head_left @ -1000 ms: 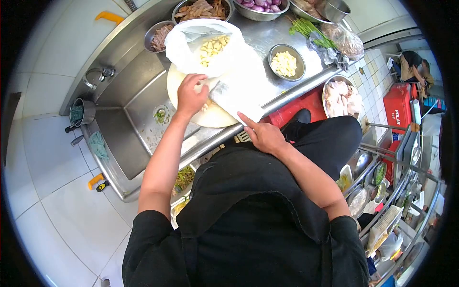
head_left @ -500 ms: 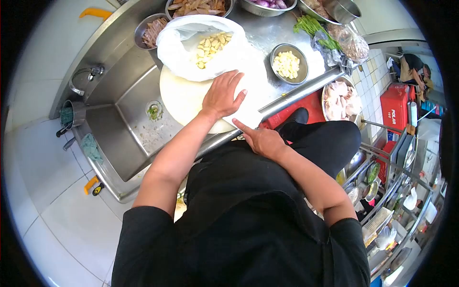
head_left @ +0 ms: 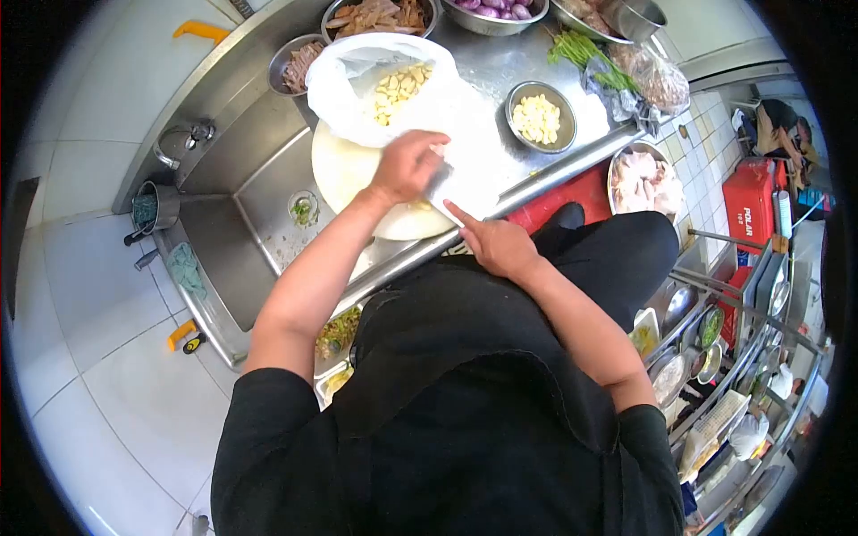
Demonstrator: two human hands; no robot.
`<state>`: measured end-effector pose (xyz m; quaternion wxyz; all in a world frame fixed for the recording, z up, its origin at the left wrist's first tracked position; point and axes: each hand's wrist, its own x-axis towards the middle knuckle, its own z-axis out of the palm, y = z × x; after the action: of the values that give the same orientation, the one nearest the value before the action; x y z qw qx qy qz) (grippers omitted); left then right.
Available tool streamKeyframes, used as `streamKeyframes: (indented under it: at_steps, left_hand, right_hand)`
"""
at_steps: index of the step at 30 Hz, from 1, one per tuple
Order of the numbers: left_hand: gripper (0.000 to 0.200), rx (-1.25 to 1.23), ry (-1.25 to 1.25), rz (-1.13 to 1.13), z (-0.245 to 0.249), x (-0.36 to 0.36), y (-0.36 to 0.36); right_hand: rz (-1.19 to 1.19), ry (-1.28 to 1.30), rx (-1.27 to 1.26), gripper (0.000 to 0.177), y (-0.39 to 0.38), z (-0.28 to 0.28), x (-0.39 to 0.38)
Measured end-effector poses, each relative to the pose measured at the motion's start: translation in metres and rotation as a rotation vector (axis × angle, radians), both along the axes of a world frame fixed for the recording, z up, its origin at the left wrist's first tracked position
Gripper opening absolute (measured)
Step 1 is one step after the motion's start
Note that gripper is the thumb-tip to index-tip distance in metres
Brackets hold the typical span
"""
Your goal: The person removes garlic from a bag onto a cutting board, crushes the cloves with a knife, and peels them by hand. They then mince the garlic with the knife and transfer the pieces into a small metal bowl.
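My right hand [head_left: 502, 246] is closed on the handle of a knife, its forefinger stretched along it. The greyish knife blade [head_left: 440, 182] lies over the near right part of a round cream chopping board [head_left: 344, 183]. Close above the blade is my left hand [head_left: 409, 168], blurred, its fingers curled in. Something pale yellow, perhaps a garlic clove, shows beside the blade. Just beyond my left hand, an open white plastic bag [head_left: 335, 85] holds garlic cloves [head_left: 399, 89]. To its right stands a metal bowl [head_left: 570, 132] of pale garlic pieces [head_left: 536, 119].
A steel sink [head_left: 259, 210] with a tap [head_left: 186, 138] lies left of the board. Bowls of shallots [head_left: 492, 9] and dried-looking brown strips [head_left: 380, 16] stand behind. Green stalks [head_left: 576, 49] lie at the back right. A basin of raw meat [head_left: 642, 179] sits below the counter edge [head_left: 572, 163].
My left hand has gone from lying flat with fingers spread to being curled up, off the blade, which now shows. The whole view has shifted slightly. My right hand keeps its hold.
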<state>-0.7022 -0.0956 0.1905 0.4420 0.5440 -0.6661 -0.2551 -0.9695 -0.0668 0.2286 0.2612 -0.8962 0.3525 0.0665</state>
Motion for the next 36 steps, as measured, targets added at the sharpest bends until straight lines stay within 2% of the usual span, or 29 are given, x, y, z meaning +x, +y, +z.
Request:
streamKeyframes:
  at_steps: [1,3,8,10,14,16,17,20,21,24,28,32,34,35,36]
  left_hand:
    - [0.030,-0.023,0.103,0.109,0.017,0.007,0.008]
    - [0.028,0.028,0.224,0.231,0.016,0.043,0.027]
    - [0.020,0.100,0.142,0.534,0.000,0.076,0.075]
    - [0.019,-0.004,0.030,0.493,-0.001,0.068,0.072]
    - [0.014,-0.152,-0.182,0.355,-0.005,0.037,0.048]
    - [0.016,-0.128,-0.224,0.250,-0.006,0.023,0.036]
    - [0.026,-0.064,-0.238,0.176,-0.016,0.021,0.031]
    - [0.033,0.002,-0.339,0.120,-0.035,0.010,0.027]
    - [0.042,0.055,-0.378,0.077,-0.033,0.010,0.026]
    - [0.044,0.025,-0.445,0.113,-0.030,0.007,0.026]
    - [0.049,0.019,-0.392,0.053,-0.029,0.011,0.017]
    - [0.049,-0.030,-0.406,0.038,-0.030,0.013,0.009]
    - [0.046,-0.058,-0.376,0.042,-0.032,0.015,0.013]
    - [0.044,-0.050,-0.345,0.035,-0.034,0.014,0.022]
    - [0.042,-0.060,-0.314,0.032,-0.033,0.016,0.021]
  right_hand:
    - [-0.035,0.063,0.057,0.065,-0.001,0.006,0.002]
    - [-0.055,-0.011,0.070,0.065,0.001,0.007,0.000]
    - [-0.005,-0.055,0.067,0.064,0.008,0.010,0.009]
    - [0.039,-0.130,0.011,0.063,0.014,-0.002,0.013]
    - [0.112,-0.025,0.092,0.062,0.015,0.001,0.023]
    - [0.124,0.011,0.088,0.062,0.016,-0.004,0.025]
    - [0.130,0.033,0.081,0.062,0.016,-0.006,0.025]
    - [0.159,0.095,0.050,0.063,0.014,-0.008,0.026]
    - [0.174,0.111,0.030,0.064,0.012,-0.006,0.028]
    - [0.221,0.154,-0.007,0.065,0.012,-0.004,0.028]
    - [0.204,0.182,0.147,0.067,0.002,-0.007,0.032]
    - [0.193,0.133,0.130,0.068,-0.007,-0.035,0.031]
    - [0.168,0.081,0.106,0.068,0.000,-0.022,0.039]
    - [0.176,0.260,0.133,0.065,0.000,-0.014,0.038]
    - [0.167,0.204,0.122,0.064,-0.002,-0.015,0.035]
